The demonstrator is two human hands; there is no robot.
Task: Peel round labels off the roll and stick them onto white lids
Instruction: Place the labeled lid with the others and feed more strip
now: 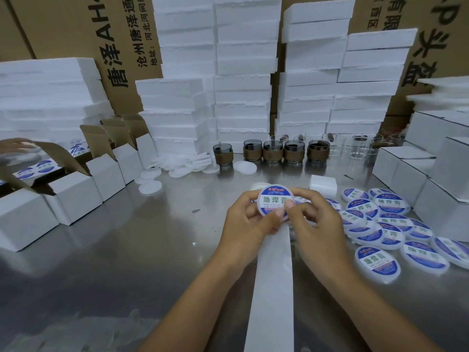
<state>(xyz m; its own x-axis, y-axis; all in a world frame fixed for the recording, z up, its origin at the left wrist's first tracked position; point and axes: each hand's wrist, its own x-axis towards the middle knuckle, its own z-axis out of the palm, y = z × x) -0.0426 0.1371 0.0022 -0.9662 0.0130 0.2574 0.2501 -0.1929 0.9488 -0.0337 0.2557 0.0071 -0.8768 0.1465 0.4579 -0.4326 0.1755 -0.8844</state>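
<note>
Centrally, labelled lid [273,200], gripped between left hand [250,219] and right hand [316,215], above table [121,255]

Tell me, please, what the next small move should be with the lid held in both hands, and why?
Probably lay the round white plastic lid on the pile of labelled white lids at the right: its blue round label already covers its face, and the left hand and right hand hold it by the rim.
</note>
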